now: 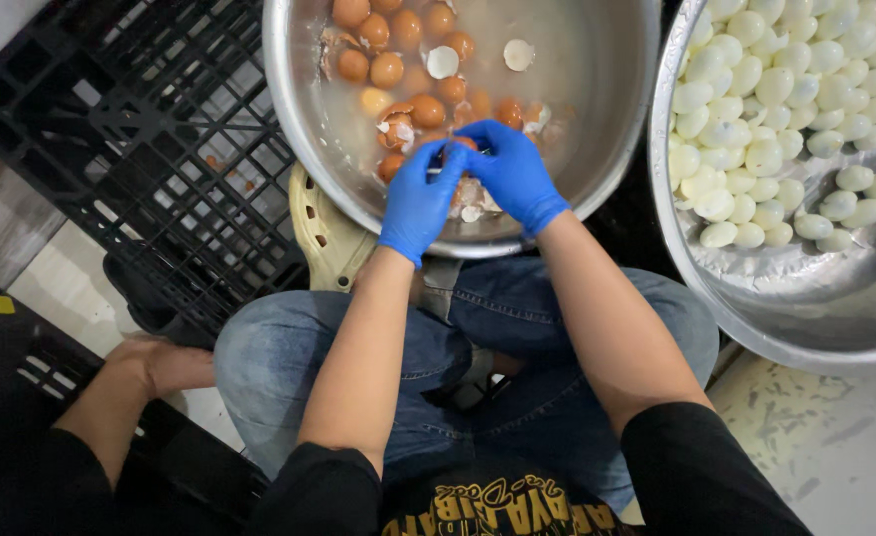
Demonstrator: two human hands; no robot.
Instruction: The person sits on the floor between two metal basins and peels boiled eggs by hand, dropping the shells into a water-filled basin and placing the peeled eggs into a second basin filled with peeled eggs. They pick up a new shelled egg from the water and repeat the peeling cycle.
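Steel basin [597, 119], gloved hands [468, 184], brown egg [461, 146] half-hidden, shell cracked

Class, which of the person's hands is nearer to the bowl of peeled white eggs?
Right. The right hand is closer to the bowl of peeled eggs; the left hand is beyond it, further away.

Both hands [468, 184] hide whatever they hold; bowls [597, 149] run off-frame.
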